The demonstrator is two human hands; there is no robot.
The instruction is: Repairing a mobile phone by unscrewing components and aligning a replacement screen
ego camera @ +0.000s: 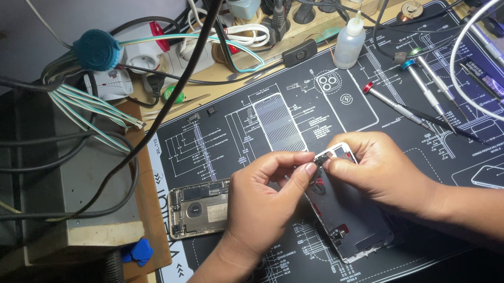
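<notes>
**Phone open, small part pinched at the screen's top edge**

The detached white-framed phone screen panel [349, 212] lay on the black printed work mat [249, 116]. The left hand [265, 200] and right hand [379, 171] had fingertips closed on a small dark part [322, 159] at its top edge. The opened metal phone body [199, 209] lay just left; the red-capped screwdriver [393, 105] lay untouched.

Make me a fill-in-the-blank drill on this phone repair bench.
1. Both hands, left hand and right hand, work at the top end of the ____ panel.
2. The opened phone body lies beside the ____ hand.
3. The screwdrivers lie on the ____ mat.
4. The blue picks lie on the ____ side of the mat.

Missing words: screen; left; black; left
</notes>
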